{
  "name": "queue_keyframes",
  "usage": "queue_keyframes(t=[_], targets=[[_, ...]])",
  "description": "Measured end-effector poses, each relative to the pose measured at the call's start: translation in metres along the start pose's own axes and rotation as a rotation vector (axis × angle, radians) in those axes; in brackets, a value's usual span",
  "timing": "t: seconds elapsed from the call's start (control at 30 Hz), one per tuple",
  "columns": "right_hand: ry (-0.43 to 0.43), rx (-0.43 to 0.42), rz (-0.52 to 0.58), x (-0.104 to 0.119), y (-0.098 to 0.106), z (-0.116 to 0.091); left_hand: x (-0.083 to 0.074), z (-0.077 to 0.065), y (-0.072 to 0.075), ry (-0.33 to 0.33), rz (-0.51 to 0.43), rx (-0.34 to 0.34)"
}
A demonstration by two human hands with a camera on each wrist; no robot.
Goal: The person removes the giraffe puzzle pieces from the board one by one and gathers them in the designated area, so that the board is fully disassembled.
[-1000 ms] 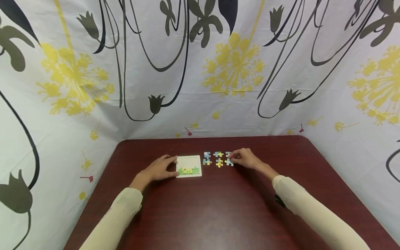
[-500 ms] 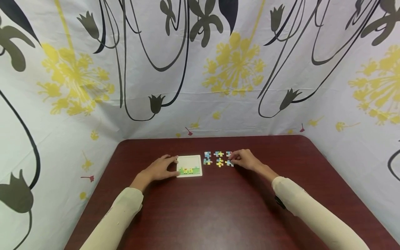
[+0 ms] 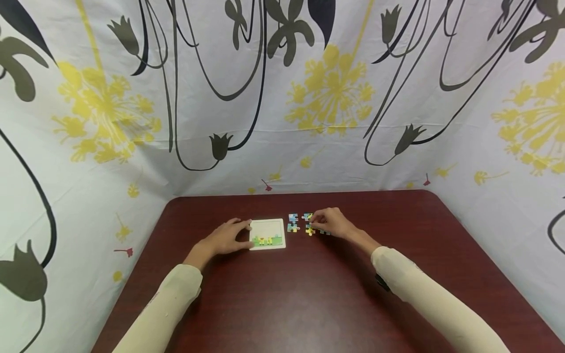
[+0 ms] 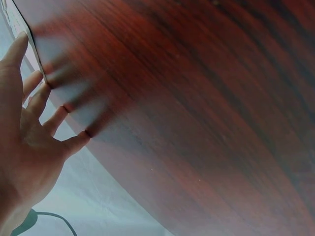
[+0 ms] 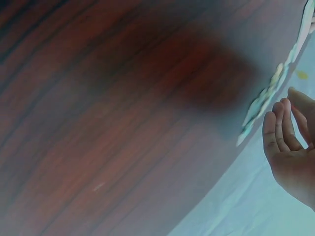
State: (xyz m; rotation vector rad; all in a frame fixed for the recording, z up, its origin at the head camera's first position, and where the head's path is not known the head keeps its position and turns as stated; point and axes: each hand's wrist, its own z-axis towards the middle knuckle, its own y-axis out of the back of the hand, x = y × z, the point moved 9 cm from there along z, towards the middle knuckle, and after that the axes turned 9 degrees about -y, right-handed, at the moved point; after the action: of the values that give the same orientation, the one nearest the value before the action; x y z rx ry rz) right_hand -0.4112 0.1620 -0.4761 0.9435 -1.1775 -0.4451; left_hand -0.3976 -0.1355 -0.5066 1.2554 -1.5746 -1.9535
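My left hand (image 3: 225,239) rests at the left side of a pale-framed puzzle board (image 3: 268,229), thumb and fingers spread along its edge. In the left wrist view the thumb touches the board (image 4: 37,56). Inside the frame, a green and yellow picture strip fills the bottom; the upper part is bare. My right hand (image 3: 333,223) hovers over the loose puzzle pieces (image 3: 293,228), covering the right-hand ones partly. In the right wrist view its thumb and fingertips (image 5: 285,102) come close together; I cannot tell whether a piece is between them.
The pieces lie in two rows just right of the board, on a dark red wooden table (image 3: 282,294). Behind the table's far edge and at both sides hangs a white cloth (image 3: 282,113) printed with grey and yellow flowers.
My right hand has moved left from the right-most pieces to over the middle ones. The left hand and the board have stayed in place.
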Motion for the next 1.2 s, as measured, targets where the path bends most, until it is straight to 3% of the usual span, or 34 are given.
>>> queue_keyframes(t=[0.33, 0.83, 1.2], targets=[[0.052, 0.028, 0.019, 0.039, -0.025, 0.017, 0.0, -0.002, -0.001, -0.007, -0.009, 0.007], [0.165, 0.035, 0.0, 0.08, -0.055, 0.03, 0.0, -0.002, 0.001, -0.012, -0.004, 0.001], [0.198, 0.1, 0.066, 0.105, -0.078, 0.04, 0.001, -0.001, 0.0, -0.013, -0.021, 0.028]])
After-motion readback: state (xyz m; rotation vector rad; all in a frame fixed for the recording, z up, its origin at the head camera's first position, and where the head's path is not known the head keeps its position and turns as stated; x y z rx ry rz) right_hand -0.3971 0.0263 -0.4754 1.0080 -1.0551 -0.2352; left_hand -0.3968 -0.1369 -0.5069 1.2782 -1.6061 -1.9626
